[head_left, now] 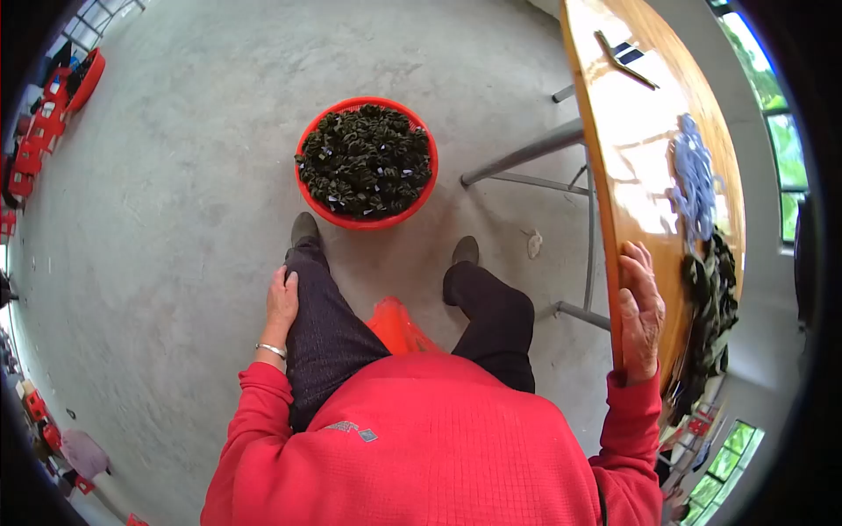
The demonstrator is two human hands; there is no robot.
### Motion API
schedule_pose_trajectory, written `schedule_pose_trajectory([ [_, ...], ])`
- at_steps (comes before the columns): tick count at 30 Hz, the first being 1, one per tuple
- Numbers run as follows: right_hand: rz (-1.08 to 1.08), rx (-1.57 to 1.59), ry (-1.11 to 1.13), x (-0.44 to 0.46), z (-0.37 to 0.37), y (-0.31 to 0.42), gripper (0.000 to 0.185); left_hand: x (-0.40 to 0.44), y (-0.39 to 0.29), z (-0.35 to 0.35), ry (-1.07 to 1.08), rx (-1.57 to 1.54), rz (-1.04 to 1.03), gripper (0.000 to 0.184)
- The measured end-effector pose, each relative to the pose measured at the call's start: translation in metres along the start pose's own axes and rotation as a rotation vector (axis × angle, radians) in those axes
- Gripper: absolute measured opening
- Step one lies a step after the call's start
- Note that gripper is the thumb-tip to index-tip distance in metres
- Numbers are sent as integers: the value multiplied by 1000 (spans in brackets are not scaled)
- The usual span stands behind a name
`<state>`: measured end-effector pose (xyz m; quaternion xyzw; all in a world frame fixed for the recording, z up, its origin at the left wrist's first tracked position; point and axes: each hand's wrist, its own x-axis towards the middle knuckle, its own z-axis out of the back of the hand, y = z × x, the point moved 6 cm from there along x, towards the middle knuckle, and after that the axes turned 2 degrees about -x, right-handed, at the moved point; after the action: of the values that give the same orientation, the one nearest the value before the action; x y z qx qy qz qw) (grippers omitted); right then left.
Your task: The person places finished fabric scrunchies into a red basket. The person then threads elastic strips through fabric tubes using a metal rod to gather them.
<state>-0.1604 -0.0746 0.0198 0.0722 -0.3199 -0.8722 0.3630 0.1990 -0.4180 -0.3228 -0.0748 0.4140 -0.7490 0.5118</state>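
Observation:
My left hand (pixel 281 307) rests on my left thigh, its fingers lying along the dark trouser leg and holding nothing. At the right, my right hand (pixel 641 307) lies over the near edge of the wooden table (pixel 618 158), fingers apart and empty. Dark green cloth strips (pixel 712 307) lie on the table just beyond that hand, with a grey-blue bundle of cords (pixel 695 180) farther along. On the floor in front of my feet stands a red basket (pixel 368 223), filled with dark green bunched pieces that show small white bits.
A dark angled tool (pixel 624 63) lies at the table's far part. Metal table legs (pixel 526 156) reach onto the floor beside my right foot. Something red (pixel 396 326) is between my legs. A pale scrap (pixel 534 244) lies on the floor. Red containers (pixel 44 127) line the far left.

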Motion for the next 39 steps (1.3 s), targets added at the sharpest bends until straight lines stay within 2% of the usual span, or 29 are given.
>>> schedule_pose_trajectory([
  [3,-37,34,37,-32,10,3,35,-17,-18,-6,-10,208,-231,51],
  [6,-9,-26,14,-70,22,2,35,-31,-36,-13,29,261,-277,56],
  [8,-10,-35,30,-96,30,-2,33,-43,-48,-17,51,401,-310,53],
  [10,7,-43,73,-121,38,-7,29,-51,-79,-20,179,487,-367,46],
  [13,18,35,-23,-156,53,-18,25,-79,-164,-34,472,49,-261,36],
  [14,10,71,-69,-167,58,-23,24,-97,-206,-39,489,-95,-398,27],
  [17,-45,180,-240,-196,73,-44,21,-147,-314,-58,598,-295,-687,22],
  [19,-86,208,-328,-215,82,-56,18,-190,-388,-60,631,-359,-959,21],
  [22,-159,156,-440,-242,98,-72,15,-245,-466,-70,599,-281,-1431,23],
  [25,-187,-72,-551,-270,116,-86,15,-274,-510,-104,561,-235,-1613,24],
  [28,-215,-178,-620,-293,128,-93,15,-271,-533,-154,514,-192,-1662,22],
  [31,-193,-250,-624,-310,131,-100,15,-269,-543,-183,377,-41,-1636,24],
  [34,-161,-299,-622,-322,139,-101,15,-274,-544,-187,339,125,-1620,29],
  [39,-174,-300,-770,-343,155,-123,11,-275,-545,-188,222,253,-1576,34],
])
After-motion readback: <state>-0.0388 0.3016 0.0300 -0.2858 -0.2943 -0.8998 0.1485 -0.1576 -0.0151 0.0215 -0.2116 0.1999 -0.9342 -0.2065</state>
